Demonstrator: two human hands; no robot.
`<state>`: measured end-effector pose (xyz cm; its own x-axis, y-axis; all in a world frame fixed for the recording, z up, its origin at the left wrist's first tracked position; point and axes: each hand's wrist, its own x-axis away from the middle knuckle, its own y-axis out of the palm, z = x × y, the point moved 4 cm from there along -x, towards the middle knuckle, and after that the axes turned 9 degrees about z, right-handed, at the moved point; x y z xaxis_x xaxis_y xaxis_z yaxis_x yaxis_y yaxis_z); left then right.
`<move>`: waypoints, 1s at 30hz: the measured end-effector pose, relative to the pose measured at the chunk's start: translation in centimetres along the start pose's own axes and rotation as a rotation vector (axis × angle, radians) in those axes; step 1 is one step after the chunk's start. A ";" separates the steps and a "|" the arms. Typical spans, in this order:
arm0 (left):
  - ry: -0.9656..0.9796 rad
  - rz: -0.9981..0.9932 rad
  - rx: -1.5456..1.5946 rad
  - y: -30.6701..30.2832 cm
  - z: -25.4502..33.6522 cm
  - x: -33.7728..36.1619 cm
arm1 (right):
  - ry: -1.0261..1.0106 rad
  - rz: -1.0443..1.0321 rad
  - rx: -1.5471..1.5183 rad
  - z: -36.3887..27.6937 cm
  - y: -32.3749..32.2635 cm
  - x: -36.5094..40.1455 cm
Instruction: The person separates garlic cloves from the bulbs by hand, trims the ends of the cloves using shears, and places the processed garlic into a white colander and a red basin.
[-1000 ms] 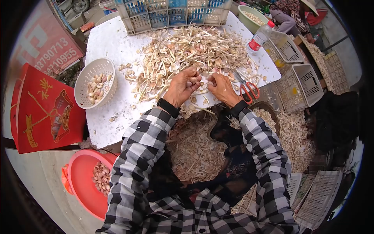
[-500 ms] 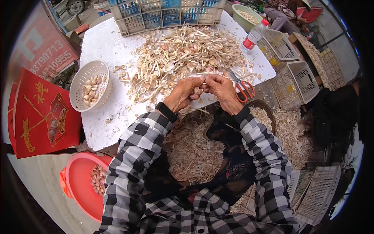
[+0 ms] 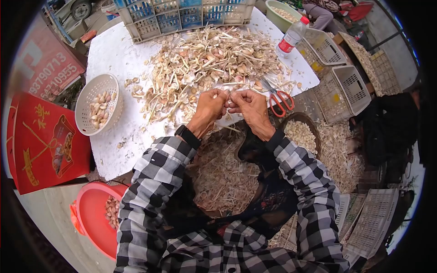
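My left hand [image 3: 209, 109] and my right hand [image 3: 252, 109] meet above the table's near edge, fingertips pinched close together. The left fingers are curled around what looks like a garlic clove, mostly hidden by them. Whatever the right fingertips pinch is too small to make out. Just beyond both hands lies a heap of garlic skins and stalks [image 3: 205, 63] on the white table [image 3: 114, 154]. Red-handled scissors [image 3: 281, 103] rest right of my right hand. A white colander [image 3: 82, 109] with several unpeeled garlic cloves [image 3: 101, 109] stands at the table's left side.
A blue and grey crate [image 3: 177, 18] stands at the back, and a capped bottle [image 3: 293, 36] at the right. Peeled cloves [image 3: 300, 135] fill a basket below right. A red basin [image 3: 88, 207] and red bag [image 3: 50, 141] are at left. More crates [image 3: 345, 93] stand right.
My hands have shifted slightly left in view and their fingertips have drawn a little apart. A clove visible earlier between them is now mostly hidden. The whole scene has shifted slightly left.
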<state>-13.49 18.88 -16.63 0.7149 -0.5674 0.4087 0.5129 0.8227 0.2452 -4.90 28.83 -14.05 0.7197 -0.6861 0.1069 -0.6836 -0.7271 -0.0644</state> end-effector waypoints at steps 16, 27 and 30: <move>-0.016 0.179 0.369 -2.6 3.4 0.6 | -0.135 0.034 0.518 -1.0 -1.2 -3.4; -0.186 -0.018 0.581 -2.3 2.5 -0.1 | -0.768 -0.112 0.919 1.7 1.5 -6.2; -0.198 -0.012 0.585 -2.1 2.7 0.1 | -0.560 -0.158 0.755 1.1 0.5 -6.1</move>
<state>-15.76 17.14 -14.75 0.5797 -0.6061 0.5446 0.1346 0.7305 0.6695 -9.56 32.62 -15.87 0.8847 -0.3490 -0.3090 -0.4551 -0.5035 -0.7344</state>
